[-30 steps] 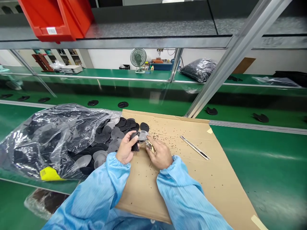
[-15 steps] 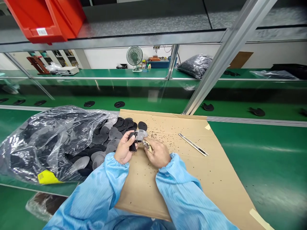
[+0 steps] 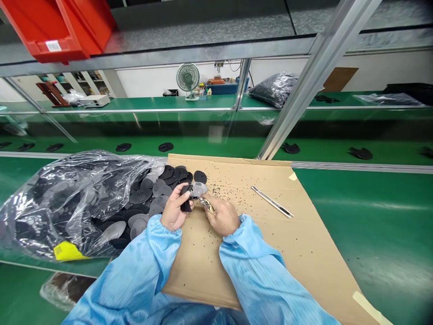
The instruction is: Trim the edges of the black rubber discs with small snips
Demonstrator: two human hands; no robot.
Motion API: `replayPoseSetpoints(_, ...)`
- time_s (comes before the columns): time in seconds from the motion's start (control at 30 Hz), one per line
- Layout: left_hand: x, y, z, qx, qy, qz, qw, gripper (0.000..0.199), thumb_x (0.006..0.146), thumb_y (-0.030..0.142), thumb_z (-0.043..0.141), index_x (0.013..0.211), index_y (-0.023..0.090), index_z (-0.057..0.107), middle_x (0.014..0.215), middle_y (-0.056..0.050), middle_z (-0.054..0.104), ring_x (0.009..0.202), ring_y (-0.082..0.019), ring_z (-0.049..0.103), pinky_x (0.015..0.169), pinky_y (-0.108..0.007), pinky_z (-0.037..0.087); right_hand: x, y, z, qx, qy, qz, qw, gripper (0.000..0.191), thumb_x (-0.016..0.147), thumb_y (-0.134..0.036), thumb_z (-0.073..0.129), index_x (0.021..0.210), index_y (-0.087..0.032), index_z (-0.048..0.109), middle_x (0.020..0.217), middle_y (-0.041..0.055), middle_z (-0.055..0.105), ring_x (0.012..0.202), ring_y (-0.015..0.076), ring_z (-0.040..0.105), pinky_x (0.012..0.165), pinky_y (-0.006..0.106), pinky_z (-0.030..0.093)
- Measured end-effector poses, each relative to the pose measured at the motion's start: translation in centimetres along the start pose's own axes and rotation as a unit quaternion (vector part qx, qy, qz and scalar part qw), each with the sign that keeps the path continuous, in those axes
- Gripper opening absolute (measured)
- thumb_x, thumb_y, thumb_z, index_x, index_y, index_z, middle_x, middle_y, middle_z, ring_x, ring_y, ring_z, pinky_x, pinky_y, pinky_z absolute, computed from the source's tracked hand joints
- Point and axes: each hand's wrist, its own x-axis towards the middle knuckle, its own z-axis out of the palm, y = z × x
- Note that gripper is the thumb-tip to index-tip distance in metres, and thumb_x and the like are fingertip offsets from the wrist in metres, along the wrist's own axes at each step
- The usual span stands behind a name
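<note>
My left hand (image 3: 173,211) is closed around several thin dark oval plastic pieces (image 3: 186,204). A lighter grey oval face (image 3: 199,188) sticks out from them toward the right. In my right hand (image 3: 223,217) is a small pair of nippers (image 3: 207,205) with yellowish handles. Its metal jaws are close to the lower edge of the held pieces; whether they touch cannot be made out. Just left of my hands lies a pile of loose black and grey oval pieces (image 3: 161,188), spilling from a clear plastic bag (image 3: 67,198).
Cardboard (image 3: 260,257) covers the bench under my hands, scattered with tiny black bits. A utility knife (image 3: 272,201) lies on it to the right. Behind runs a green strip (image 3: 209,149) with spaced black pieces. A slanted metal post (image 3: 304,95) and a red bin (image 3: 64,31) stand beyond.
The view has shifted slightly. Both hands keep almost the same pose, with the nippers still at the lower edge of the held pieces.
</note>
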Motion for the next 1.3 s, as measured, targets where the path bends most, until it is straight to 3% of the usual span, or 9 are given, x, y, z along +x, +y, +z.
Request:
replayPoseSetpoints(0.13, 0.1, 0.1, 0.0, 0.011, 0.011, 0.012, 1.0, 0.062, 0.06, 0.009, 0.079, 0.114, 0.021, 0.052, 0.086, 0.0, 0.061, 0.066, -0.01, 0.058, 0.062, -0.022, 0.048, 0.0, 0.2, 0.2, 0.039, 0.055, 0.03, 0.997, 0.038, 0.082, -0.02, 0.05, 0.118, -0.022, 0.059, 0.111, 0.0042, 0.068, 0.097, 0.0214, 0.064, 0.085, 0.032, 0.051)
replayPoseSetpoints(0.33, 0.4, 0.2, -0.4, -0.009, 0.007, 0.013, 1.0, 0.045, 0.064, 0.015, 0.079, 0.105, 0.017, 0.06, 0.091, -0.003, 0.064, 0.063, -0.008, 0.056, 0.055, -0.019, 0.046, 0.0, 0.3, 0.3, 0.063, 0.093, 0.056, 0.992, 0.037, 0.081, -0.022, 0.05, 0.117, -0.021, 0.06, 0.112, 0.0053, 0.067, 0.1, 0.0225, 0.063, 0.089, 0.035, 0.05)
replayPoseSetpoints(0.47, 0.4, 0.2, -0.6, -0.023, -0.009, -0.015, 1.0, 0.044, 0.067, 0.016, 0.078, 0.108, 0.017, 0.061, 0.095, -0.004, 0.065, 0.07, -0.01, 0.059, 0.054, -0.019, 0.048, -0.1, 0.1, 0.4, 0.053, 0.084, 0.052, 0.994, 0.037, 0.081, -0.023, 0.051, 0.117, -0.021, 0.06, 0.109, 0.0063, 0.068, 0.099, 0.0227, 0.063, 0.089, 0.036, 0.05)
replayPoseSetpoints(0.67, 0.3, 0.1, -0.7, 0.011, -0.015, -0.072, 0.997, 0.035, 0.07, 0.024, 0.077, 0.098, 0.016, 0.058, 0.085, -0.002, 0.063, 0.054, -0.007, 0.054, 0.056, -0.026, 0.056, -0.1, 0.1, 0.7, 0.058, 0.076, 0.036, 0.995, 0.037, 0.082, -0.023, 0.05, 0.118, -0.02, 0.059, 0.11, 0.0067, 0.067, 0.1, 0.0226, 0.062, 0.09, 0.035, 0.049)
replayPoseSetpoints(0.83, 0.2, 0.0, -0.5, 0.019, -0.028, -0.061, 0.998, 0.039, 0.07, 0.024, 0.077, 0.102, 0.021, 0.055, 0.085, -0.002, 0.062, 0.067, -0.013, 0.063, 0.053, -0.022, 0.051, -0.2, -0.1, 0.6, 0.052, 0.067, 0.037, 0.996, 0.039, 0.081, -0.022, 0.052, 0.12, -0.021, 0.058, 0.112, 0.0065, 0.066, 0.101, 0.0225, 0.061, 0.089, 0.035, 0.049)
replayPoseSetpoints(1.03, 0.5, 0.0, -0.5, -0.005, 0.016, -0.027, 1.0, 0.044, 0.066, 0.024, 0.08, 0.103, 0.02, 0.058, 0.079, 0.0, 0.06, 0.06, -0.009, 0.055, 0.051, -0.02, 0.045, -0.2, -0.1, 0.6, 0.05, 0.056, 0.03, 0.997, 0.039, 0.08, -0.021, 0.052, 0.119, -0.021, 0.058, 0.11, 0.0062, 0.066, 0.1, 0.0222, 0.061, 0.088, 0.035, 0.049)
replayPoseSetpoints(1.17, 0.7, 0.1, -0.6, -0.021, 0.018, -0.045, 0.999, 0.034, 0.069, 0.025, 0.078, 0.097, 0.019, 0.06, 0.076, 0.0, 0.058, 0.061, -0.009, 0.054, 0.052, -0.02, 0.043, -0.2, -0.2, 0.7, 0.034, 0.047, 0.018, 0.998, 0.042, 0.08, -0.021, 0.052, 0.122, -0.02, 0.057, 0.112, 0.007, 0.065, 0.1, 0.0226, 0.06, 0.088, 0.034, 0.048)
replayPoseSetpoints(1.3, 0.4, 0.3, -0.4, -0.049, -0.018, -0.101, 0.993, 0.028, 0.072, 0.021, 0.074, 0.097, 0.016, 0.062, 0.072, 0.0, 0.054, 0.053, -0.006, 0.046, 0.046, -0.018, 0.037, -0.2, -0.8, 0.4, -0.022, 0.002, -0.01, 1.0, 0.043, 0.08, -0.019, 0.05, 0.123, -0.017, 0.057, 0.107, 0.0095, 0.066, 0.095, 0.0241, 0.06, 0.085, 0.035, 0.047)
